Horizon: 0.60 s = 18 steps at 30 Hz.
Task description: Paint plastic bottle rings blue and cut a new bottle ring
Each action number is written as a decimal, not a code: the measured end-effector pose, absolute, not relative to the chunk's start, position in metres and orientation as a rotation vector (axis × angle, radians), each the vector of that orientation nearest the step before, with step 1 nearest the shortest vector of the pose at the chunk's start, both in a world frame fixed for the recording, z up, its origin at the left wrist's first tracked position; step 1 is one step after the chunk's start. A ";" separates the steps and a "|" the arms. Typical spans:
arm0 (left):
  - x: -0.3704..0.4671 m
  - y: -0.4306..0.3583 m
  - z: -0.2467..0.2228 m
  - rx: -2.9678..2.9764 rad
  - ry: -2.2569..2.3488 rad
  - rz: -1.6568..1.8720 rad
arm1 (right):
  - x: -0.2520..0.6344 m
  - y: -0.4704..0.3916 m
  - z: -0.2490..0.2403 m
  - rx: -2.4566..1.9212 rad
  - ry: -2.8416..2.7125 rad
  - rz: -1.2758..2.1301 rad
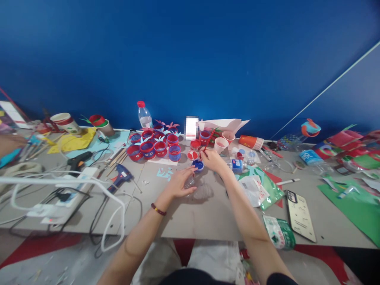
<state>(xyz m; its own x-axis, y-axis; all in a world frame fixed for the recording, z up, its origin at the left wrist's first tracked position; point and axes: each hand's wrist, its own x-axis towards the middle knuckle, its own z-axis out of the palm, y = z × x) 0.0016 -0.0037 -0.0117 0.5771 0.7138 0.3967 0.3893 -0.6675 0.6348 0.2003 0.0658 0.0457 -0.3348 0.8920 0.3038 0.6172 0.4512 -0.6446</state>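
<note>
My right hand (212,160) pinches a thin red brush (210,139), tilted over the small paint cups. Just below its tip side lie a cup of red paint (192,155) and a cup of blue paint (198,165). My left hand (181,183) rests with its fingers around a clear plastic piece (190,181), its fingertips near the blue paint cup. Another clear plastic piece (203,191) lies on the table to the right of it. Several red and blue painted cups (147,149) with leaf-like tops stand to the left.
On the left are a blue glue gun (122,177), a power strip (71,198) and looping white cables. A bottle (144,115) stands at the back. Right are a phone (301,215), a green bag (271,190) and paper cups (221,145).
</note>
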 end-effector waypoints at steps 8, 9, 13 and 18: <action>0.004 -0.001 -0.017 2.338 0.942 0.882 | 0.203 0.063 0.052 -1.263 -2.032 0.658; 0.005 -0.001 -0.017 2.345 0.931 0.876 | 0.204 0.064 0.052 -1.264 -2.021 0.654; 0.009 0.002 -0.019 2.364 0.918 0.876 | 0.205 0.068 0.049 -1.279 -2.035 0.563; 0.010 0.005 -0.023 2.358 0.933 0.886 | 0.204 0.072 0.043 -1.288 -2.040 0.542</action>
<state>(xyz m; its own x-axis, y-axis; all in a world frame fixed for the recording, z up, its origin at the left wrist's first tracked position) 0.0104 0.0047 -0.0232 0.5648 0.7238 0.3965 0.4337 -0.6691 0.6035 0.2038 0.0721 0.0430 -0.3004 0.9028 0.3078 0.6313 0.4301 -0.6453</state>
